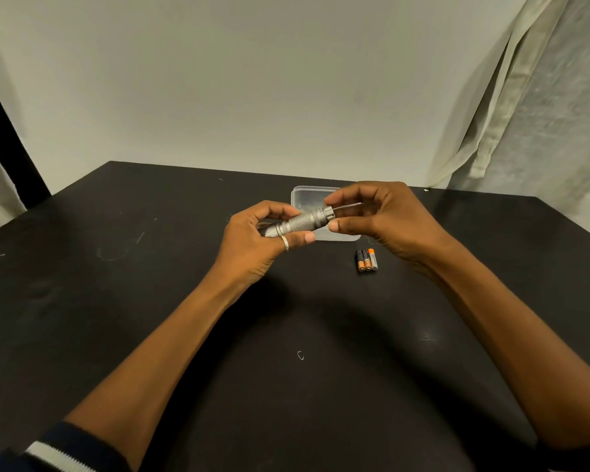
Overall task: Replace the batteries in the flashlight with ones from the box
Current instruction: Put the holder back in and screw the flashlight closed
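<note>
A silver knurled flashlight point(304, 222) is held level above the black table point(150, 284). My left hand point(252, 243), with a ring on the thumb, grips its left part. At the flashlight's right end, my right hand point(382, 219) pinches the end cap point(328, 212) between thumb and fingers. Behind the flashlight lies a clear plastic box point(307, 195), partly hidden by both hands; I cannot tell what is in it. Three small black-and-orange batteries point(367, 260) lie side by side on the table, just below my right hand.
A pale wall rises behind the table's far edge. A light curtain point(525, 114) hangs at the right, and a dark post point(7, 137) stands at the left. A tiny white scrap point(300, 356) lies on the table near me.
</note>
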